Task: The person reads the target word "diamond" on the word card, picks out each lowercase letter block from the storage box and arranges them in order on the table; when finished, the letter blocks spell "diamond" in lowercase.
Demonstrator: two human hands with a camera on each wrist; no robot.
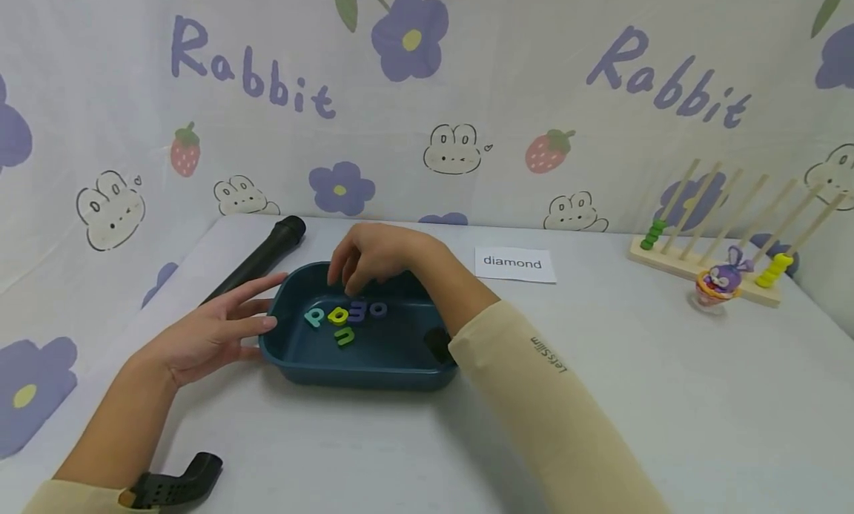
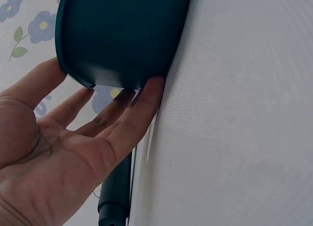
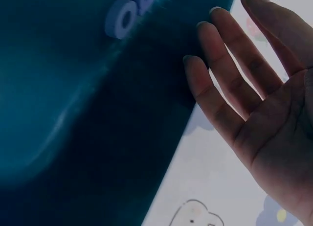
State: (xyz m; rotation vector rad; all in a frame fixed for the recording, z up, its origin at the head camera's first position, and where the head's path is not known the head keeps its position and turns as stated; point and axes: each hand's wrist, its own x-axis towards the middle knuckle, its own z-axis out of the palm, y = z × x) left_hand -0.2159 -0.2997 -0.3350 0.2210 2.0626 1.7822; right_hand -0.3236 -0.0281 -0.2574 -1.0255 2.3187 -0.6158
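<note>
A dark teal tray (image 1: 367,378) stands on the white table with several small letters in it. Among them are a turquoise p (image 1: 314,317), a yellow letter (image 1: 338,316), a purple m (image 1: 358,311), a purple o (image 1: 378,309) and a green n (image 1: 344,336). My left hand (image 1: 216,328) touches the tray's left end, its fingers spread and fairly straight, fingertips against the wall and rim. Over the far part of the tray is my right hand (image 1: 380,254), fingers loosely bent and pointing down above the letters. In the right wrist view its palm (image 3: 279,133) shows nothing held.
A white card (image 1: 515,265) reading "diamond" lies behind the tray to the right. A black cylinder (image 1: 256,258) lies at the back left. Far right stand a wooden peg rack (image 1: 700,271) with green and yellow beads and a purple rabbit figurine (image 1: 720,282). A patterned curtain (image 1: 400,128) hangs behind.
</note>
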